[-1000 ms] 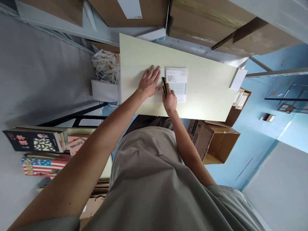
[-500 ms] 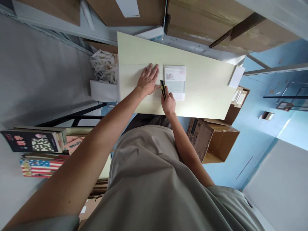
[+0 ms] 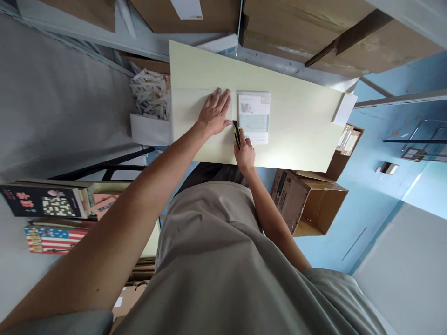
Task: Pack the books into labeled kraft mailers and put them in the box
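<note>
My right hand (image 3: pixel 245 156) is wrapped round a black and yellow utility knife (image 3: pixel 237 133), its tip pointing away from me. The knife lies along the left edge of a flat book (image 3: pixel 254 125) with a white, printed cover. Left of it, my left hand (image 3: pixel 214 114) is spread flat, pressing on what looks like a clear sheet (image 3: pixel 192 104) over the tabletop. The left thumb reaches close to the knife's tip. Both hands are over a pale yellow table (image 3: pixel 293 121).
A white box of paper strips (image 3: pixel 151 128) stands at the table's left end. Cardboard boxes (image 3: pixel 282 28) line the far shelf. An open carton (image 3: pixel 317 209) sits on the floor at right. Stacked books (image 3: pixel 45 200) are at lower left, and a small white block (image 3: pixel 345 109) lies at the table's right end.
The knife tip has shifted slightly toward me along the book's left edge. My left hand stays flat in place. The whole view has moved a little.
</note>
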Demonstrator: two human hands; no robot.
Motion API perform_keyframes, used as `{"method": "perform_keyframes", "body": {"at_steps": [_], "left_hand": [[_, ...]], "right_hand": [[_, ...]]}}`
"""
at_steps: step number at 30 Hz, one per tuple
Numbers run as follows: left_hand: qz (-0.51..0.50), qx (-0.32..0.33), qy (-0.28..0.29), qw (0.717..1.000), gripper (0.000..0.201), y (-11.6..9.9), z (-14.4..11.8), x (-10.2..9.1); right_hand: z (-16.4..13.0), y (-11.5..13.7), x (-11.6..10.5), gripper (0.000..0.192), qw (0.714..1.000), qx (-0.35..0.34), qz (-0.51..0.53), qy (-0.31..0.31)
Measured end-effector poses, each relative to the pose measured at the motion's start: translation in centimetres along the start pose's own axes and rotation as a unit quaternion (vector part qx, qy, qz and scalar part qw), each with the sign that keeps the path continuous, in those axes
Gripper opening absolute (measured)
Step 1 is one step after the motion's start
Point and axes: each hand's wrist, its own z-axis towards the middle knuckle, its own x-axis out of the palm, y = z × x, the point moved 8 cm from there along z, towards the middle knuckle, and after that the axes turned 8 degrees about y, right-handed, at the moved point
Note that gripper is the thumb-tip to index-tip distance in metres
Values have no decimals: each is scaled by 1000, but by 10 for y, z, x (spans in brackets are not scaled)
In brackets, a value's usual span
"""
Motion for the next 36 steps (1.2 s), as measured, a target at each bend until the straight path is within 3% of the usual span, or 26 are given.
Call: {"method": "perform_keyframes", "body": {"at_steps": [24,36], "left_hand": [[42,4,18,999,123,5,11,4],[12,19,6,1000,116,9,12,7]], "right_hand": [[-47,-5,26,74,999,31,-1,29],[-80,-20,40,69,992,66,-65,90]]}}
